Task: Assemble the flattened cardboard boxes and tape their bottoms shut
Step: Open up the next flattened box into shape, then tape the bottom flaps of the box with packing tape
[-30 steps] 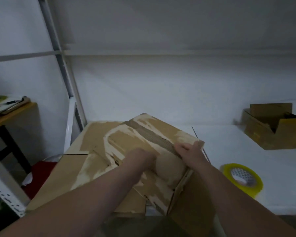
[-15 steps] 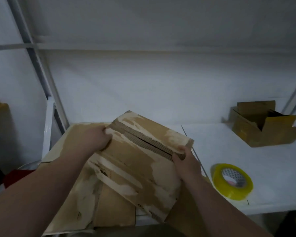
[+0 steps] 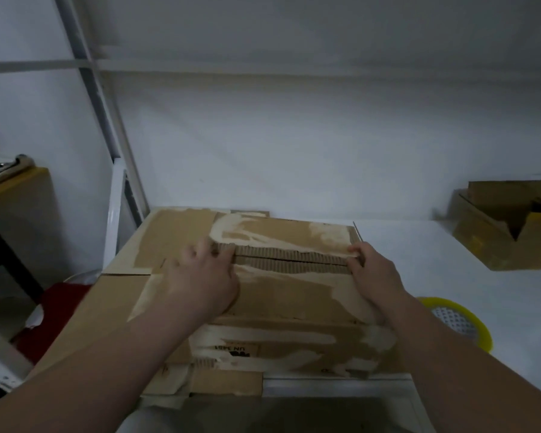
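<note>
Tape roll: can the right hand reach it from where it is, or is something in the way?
Probably yes. The tape roll lies on the white table just beside the right forearm, with nothing between them. But the right hand holds the box flaps at the seam and must let go first.

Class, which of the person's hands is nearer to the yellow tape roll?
Right. The right hand grips the cardboard box at its seam's right end, left of and beyond the yellow tape roll; the left hand is at the seam's left end, farther away.
</note>
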Demonstrator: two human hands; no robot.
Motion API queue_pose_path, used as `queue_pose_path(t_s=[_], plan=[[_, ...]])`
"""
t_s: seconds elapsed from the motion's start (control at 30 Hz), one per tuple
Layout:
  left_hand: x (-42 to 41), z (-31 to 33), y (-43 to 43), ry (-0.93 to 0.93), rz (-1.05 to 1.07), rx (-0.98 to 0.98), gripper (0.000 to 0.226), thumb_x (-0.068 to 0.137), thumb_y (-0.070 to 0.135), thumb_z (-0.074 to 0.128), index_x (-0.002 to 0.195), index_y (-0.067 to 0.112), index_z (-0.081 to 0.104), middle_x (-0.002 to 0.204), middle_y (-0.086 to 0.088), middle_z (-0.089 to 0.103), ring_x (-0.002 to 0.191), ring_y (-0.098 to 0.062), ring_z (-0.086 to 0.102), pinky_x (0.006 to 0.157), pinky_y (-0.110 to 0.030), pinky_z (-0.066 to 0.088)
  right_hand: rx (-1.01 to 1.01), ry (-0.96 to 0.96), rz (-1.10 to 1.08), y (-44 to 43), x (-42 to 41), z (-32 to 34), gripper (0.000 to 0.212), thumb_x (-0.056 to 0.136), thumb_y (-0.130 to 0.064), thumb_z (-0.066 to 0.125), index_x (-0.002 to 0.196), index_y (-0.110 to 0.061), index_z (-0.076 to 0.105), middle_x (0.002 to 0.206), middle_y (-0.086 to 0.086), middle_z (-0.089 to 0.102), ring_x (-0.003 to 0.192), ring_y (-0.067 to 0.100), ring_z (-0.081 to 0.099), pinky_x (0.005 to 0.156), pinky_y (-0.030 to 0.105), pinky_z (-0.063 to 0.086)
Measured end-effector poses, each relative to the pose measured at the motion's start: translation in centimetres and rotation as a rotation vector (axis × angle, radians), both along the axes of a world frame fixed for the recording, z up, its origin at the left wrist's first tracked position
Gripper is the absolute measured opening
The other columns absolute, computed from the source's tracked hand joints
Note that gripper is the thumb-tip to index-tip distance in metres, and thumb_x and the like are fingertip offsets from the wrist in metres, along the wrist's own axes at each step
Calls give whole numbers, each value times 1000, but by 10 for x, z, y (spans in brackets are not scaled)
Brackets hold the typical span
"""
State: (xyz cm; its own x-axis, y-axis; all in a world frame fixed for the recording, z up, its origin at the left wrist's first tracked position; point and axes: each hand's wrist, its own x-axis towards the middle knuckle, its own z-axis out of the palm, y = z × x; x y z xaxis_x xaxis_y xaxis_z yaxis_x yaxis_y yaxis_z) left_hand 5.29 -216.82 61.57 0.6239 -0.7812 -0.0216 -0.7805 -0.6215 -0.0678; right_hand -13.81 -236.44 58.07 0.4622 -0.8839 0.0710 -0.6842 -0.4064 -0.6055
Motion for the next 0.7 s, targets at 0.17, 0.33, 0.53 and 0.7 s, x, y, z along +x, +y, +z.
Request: queue_pose_path(t_s=[0.17,0.33,0.53,0.7], plan=[[-23,-8,-47,120,-392,107,73,89,72,21,151,39,0,161,2,-10,147,-26,-10,115,-60,-3,-6,-59,-55,0,0,-2,20,97,-27,50,114,-18,53,96,3,57,83,19,48,68,28,36],[-41,-15,-66,147,-430,155,97,74,87,22,151,35,-6,161,4,-11,147,-24,-9,115,-59,-3,-26,-111,-147,-2,4,-4,15,94,-23,55,107,-15,55,103,5,62,91,22,54,71,28,39],[-47,-16,-67,159,-491,226,106,60,93,28,146,48,-14,159,-2,-19,146,-30,-14,114,-60,-7,48,-166,-200,-5,13,-2,19,94,-24,51,110,-17,57,105,2,61,98,22,56,80,34,46],[-41,-16,-69,183,-525,258,112,62,89,46,146,46,-15,158,-3,-23,145,-32,-19,113,-61,-9,138,-262,-301,-21,-23,-14,27,98,-24,42,116,-11,58,108,7,60,97,23,51,77,28,36]])
